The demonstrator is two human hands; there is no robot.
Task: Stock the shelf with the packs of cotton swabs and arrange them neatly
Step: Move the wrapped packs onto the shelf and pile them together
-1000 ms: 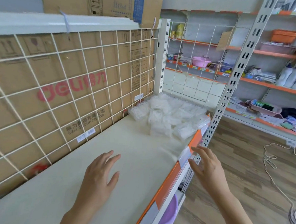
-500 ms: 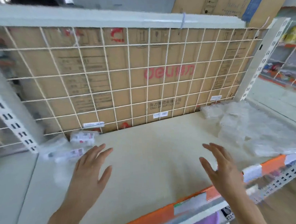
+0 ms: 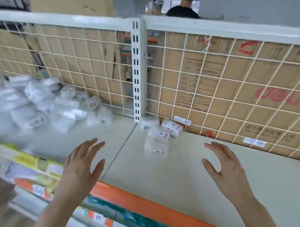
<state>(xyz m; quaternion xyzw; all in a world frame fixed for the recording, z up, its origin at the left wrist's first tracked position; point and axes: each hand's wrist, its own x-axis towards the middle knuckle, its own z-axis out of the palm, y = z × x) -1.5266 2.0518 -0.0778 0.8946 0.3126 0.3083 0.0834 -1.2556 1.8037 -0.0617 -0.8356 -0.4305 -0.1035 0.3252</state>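
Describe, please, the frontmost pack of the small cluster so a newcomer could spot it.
Find the slotted white upright behind the shelf. At its foot lies a small cluster of packs. Yours is the frontmost pack, lying nearest the orange edge.

A cream shelf with an orange front strip runs across the view, blurred towards the left. A white wire grid backs it, split by a pale slotted upright post and capped by a pale top rail. Brown cardboard boxes with red print stand just behind the grid. Beyond the rail is a grey wall, and a person in a dark top stands far off. The light is even.
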